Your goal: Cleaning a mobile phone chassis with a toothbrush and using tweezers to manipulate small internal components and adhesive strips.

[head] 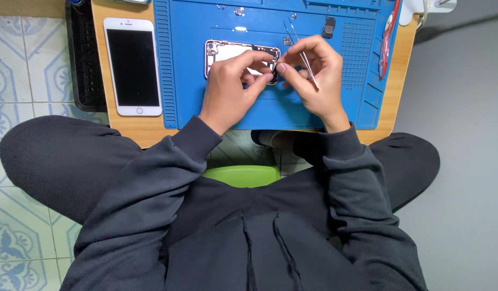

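An opened phone housing (227,51) lies on the blue repair mat (324,102), its insides facing up. My left hand (233,86) rests over its near edge, fingers pinching a small dark part (272,74) at the housing's right end. My right hand (313,75) holds thin metal tweezers (298,43) whose shaft runs back and left over the mat; its thumb and forefinger meet my left fingertips at that same dark part. The lower part of the housing is hidden under my left hand.
A white phone (132,66) with a dark screen lies face up on the wooden table (131,129) left of the mat. A small dark component (329,27) and tiny screws sit at the mat's far side. A red-handled tool (388,37) lies along the right edge. A black tray (83,59) stands far left.
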